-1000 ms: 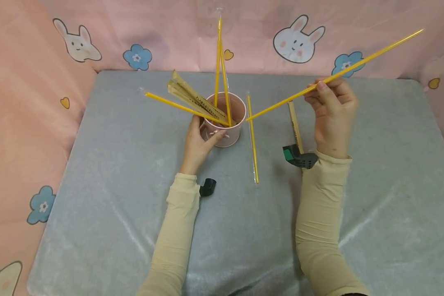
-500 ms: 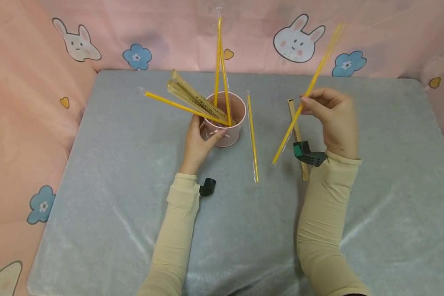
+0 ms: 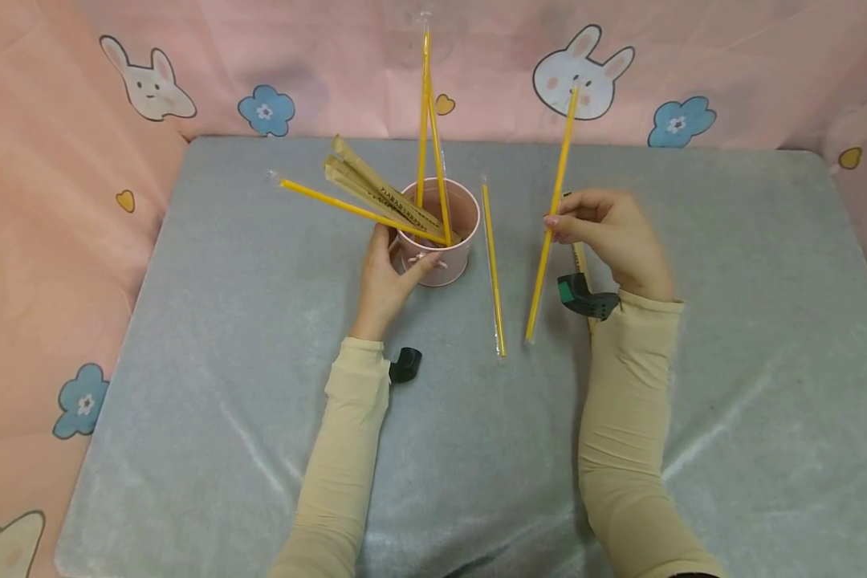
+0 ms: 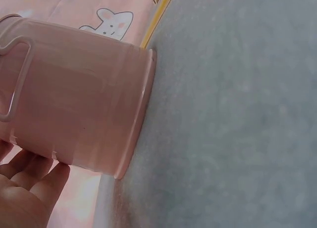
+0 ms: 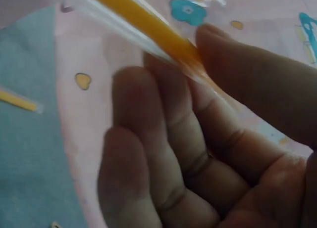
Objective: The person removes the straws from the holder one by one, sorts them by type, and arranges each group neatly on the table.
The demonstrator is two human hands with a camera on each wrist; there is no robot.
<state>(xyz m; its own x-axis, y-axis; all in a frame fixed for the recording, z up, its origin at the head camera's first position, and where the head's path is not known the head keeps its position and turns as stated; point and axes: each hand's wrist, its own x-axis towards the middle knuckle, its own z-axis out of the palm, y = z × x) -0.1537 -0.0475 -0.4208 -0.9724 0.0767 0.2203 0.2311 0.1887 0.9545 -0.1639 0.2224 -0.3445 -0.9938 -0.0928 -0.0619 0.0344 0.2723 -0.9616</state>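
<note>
right hand (image 3: 614, 237) pinches a yellow wrapped straw (image 3: 549, 233) between thumb and fingertips, near its middle, and the straw stands nearly upright with its low end just above the grey cloth (image 3: 730, 361) and its top against the pink bunny backdrop (image 3: 578, 76); the right wrist view shows the thumb pressing the wrapper against the fingers. left hand (image 3: 386, 281) wraps the near side of the pink cup (image 3: 441, 233), thumb on its front wall, fingers behind. in the cup: more yellow straws and several paper-sleeved sticks (image 3: 376, 189), fanning left and up. another yellow straw (image 3: 493, 269) lies flat on the cloth between cup and right hand, and a paper-sleeved stick lies partly hidden under the right hand
</note>
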